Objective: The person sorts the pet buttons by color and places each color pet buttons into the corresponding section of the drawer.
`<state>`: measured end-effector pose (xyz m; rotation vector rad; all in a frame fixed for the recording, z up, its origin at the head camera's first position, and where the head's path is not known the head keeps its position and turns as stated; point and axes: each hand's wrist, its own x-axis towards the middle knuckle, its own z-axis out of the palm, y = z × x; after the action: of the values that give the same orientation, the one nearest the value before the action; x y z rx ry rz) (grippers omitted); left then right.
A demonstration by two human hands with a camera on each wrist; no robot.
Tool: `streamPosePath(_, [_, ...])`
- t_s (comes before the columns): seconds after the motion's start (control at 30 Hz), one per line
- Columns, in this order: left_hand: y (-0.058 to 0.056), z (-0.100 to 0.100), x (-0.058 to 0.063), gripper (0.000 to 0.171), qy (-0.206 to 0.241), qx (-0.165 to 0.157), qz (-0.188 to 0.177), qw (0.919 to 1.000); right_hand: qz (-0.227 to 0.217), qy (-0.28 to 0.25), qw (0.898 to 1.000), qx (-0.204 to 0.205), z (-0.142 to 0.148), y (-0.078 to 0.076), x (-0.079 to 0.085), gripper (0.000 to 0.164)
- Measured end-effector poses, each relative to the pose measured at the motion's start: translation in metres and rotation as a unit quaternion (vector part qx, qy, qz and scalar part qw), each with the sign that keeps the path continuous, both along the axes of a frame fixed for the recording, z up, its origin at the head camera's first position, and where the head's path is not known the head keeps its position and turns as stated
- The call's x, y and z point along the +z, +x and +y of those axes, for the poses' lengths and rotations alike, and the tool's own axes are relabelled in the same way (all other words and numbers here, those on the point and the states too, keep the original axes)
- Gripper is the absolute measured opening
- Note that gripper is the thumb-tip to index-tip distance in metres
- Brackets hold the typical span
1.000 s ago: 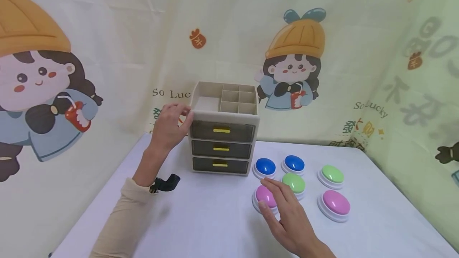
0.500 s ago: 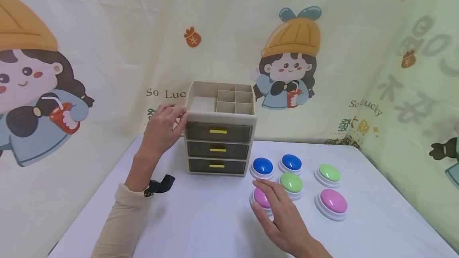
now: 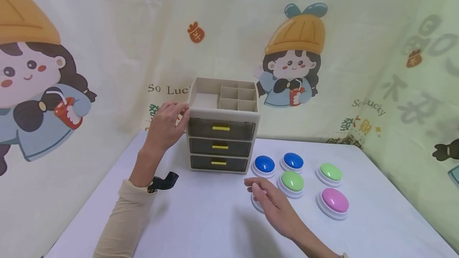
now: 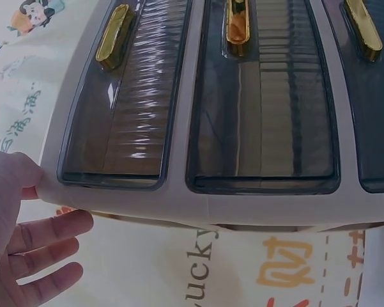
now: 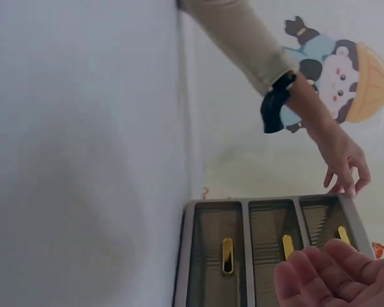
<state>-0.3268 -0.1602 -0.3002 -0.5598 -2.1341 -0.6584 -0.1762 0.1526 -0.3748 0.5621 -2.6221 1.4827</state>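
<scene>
A beige desktop drawer organizer point(image 3: 223, 112) stands upright, with three dark translucent drawers, yellow handles and an open compartment tray on top. My left hand point(image 3: 167, 126) grips its upper left corner. In the left wrist view, the thumb point(image 4: 22, 171) lies against the front corner while several other fingers extend beside the side wall. My right hand point(image 3: 274, 206) is over the nearer pink push button, hiding most of it; its white base point(image 3: 256, 203) shows at the left. The right hand's fingers point(image 5: 326, 272) are loosely bent, with nothing held in them.
Right of the organizer sit two blue buttons point(image 3: 264, 164), a green button point(image 3: 292, 181), another green button point(image 3: 330, 172) farther right, and a pink button point(image 3: 335, 201) below that. A printed cloth point(image 3: 229, 19) hangs behind the white table point(image 3: 193, 218).
My right hand has turned, its fingers bending more and reaching left over the nearer pink button. The left hand stays at the organizer's corner, and the drawers remain closed.
</scene>
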Motion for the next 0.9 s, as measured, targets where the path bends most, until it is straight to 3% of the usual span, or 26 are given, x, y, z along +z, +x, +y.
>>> streamPosePath(0.1, [0.0, 0.001, 0.001, 0.021, 0.006, -0.001, -0.002, 1.0, -0.076, -0.065, 0.995, 0.021, -0.006, -0.011, 0.008, 0.041])
streamPosePath(0.27, [0.0, 0.002, 0.0, 0.022, 0.015, -0.005, -0.004, 0.9999, -0.145, -0.126, 0.98, 0.041, -0.017, -0.029, 0.016, 0.054])
streamPosePath(0.4, [-0.001, 0.002, -0.001, 0.021, 0.014, -0.005, -0.003, 0.9999, -0.189, -0.158, 0.968, 0.035, -0.026, -0.04, 0.02, 0.062])
streamPosePath(0.5, [-0.002, 0.003, -0.001, 0.02, 0.012, -0.007, 0.0, 0.9999, -0.199, -0.166, 0.965, 0.029, -0.03, -0.045, 0.021, 0.062])
streamPosePath(0.73, [-0.001, 0.004, 0.0, 0.021, 0.016, -0.007, 0.001, 0.9998, -0.166, -0.138, 0.976, 0.022, -0.037, -0.059, 0.025, 0.059])
streamPosePath(0.9, [0.001, 0.003, 0.0, 0.022, 0.02, -0.002, -0.007, 0.9998, -0.18, -0.145, 0.973, 0.023, -0.043, -0.072, 0.031, 0.057])
